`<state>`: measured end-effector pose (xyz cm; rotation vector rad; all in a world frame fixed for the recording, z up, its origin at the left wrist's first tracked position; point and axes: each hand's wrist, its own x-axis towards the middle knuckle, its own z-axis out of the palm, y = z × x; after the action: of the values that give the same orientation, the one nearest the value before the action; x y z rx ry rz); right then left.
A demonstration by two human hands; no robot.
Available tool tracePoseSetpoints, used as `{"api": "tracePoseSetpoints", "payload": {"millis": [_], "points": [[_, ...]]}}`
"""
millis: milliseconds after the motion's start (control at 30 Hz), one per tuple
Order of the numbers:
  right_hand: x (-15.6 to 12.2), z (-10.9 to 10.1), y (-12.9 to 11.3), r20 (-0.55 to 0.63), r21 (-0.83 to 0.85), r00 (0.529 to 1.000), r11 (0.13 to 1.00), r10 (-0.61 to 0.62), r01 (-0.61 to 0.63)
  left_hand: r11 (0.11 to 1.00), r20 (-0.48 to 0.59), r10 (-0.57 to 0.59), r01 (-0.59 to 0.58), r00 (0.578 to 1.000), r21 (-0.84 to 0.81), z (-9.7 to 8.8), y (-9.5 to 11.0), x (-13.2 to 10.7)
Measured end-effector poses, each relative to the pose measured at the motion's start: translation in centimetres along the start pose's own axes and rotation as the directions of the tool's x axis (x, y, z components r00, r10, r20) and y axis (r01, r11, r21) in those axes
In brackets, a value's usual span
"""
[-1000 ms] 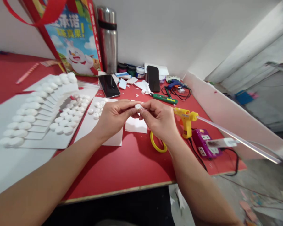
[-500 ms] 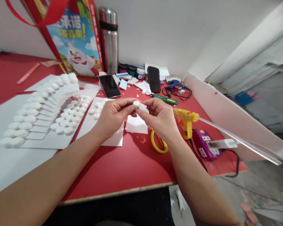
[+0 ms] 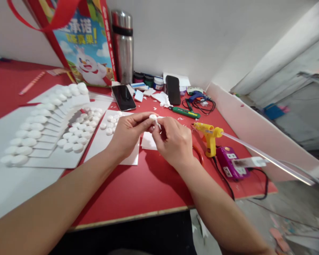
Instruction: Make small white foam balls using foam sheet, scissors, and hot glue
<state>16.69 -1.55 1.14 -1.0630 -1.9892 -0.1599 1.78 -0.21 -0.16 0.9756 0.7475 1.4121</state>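
My left hand pinches a small white round foam disc between thumb and fingers, held a little above the red table. My right hand is closed beside it, its fingertips pinching a thin white sliver at the disc's edge. Under both hands lie white foam sheets. A yellow glue gun stands just right of my right hand, with a long clear glue stick pointing right.
Rows of white foam discs lie on white sheets at the left. Two phones, a steel flask, paint jars, a green cutter, cables and a purple power strip crowd the back and right. A colourful bag stands behind.
My right hand has turned over and shifted left and down, now covering the yellow scissors handle; its fingers pull a thin white sliver from the disc. The left hand barely moved.
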Motion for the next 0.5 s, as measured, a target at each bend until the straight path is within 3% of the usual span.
{"api": "tracePoseSetpoints", "payload": {"millis": [100,167,267,333,500], "points": [[0.2,-0.4,-0.7,0.039,0.289,0.998,0.955,0.057,-0.066,0.917,0.111,-0.26,0.281,0.959,-0.282,-1.2,0.0,0.6],[0.3,-0.7,-0.8,0.064,0.44,0.992,0.889,0.109,-0.126,0.813,0.176,-0.343,0.386,0.923,-0.435,-1.5,0.2,0.7],[0.5,-1.1,-0.4,0.043,0.48,0.978,0.854,0.204,-0.2,0.661,0.357,-0.364,0.509,0.86,-0.551,-1.2,0.7,0.3],[0.6,-1.2,0.1,0.011,0.481,0.961,0.841,0.275,-0.246,0.583,0.423,-0.381,0.569,0.822,-0.58,-0.8,1.0,0.0],[0.6,-1.3,0.5,0.025,0.478,0.94,0.822,0.341,-0.311,0.54,0.454,-0.369,0.584,0.811,-0.606,-0.7,1.1,-0.2]]}}
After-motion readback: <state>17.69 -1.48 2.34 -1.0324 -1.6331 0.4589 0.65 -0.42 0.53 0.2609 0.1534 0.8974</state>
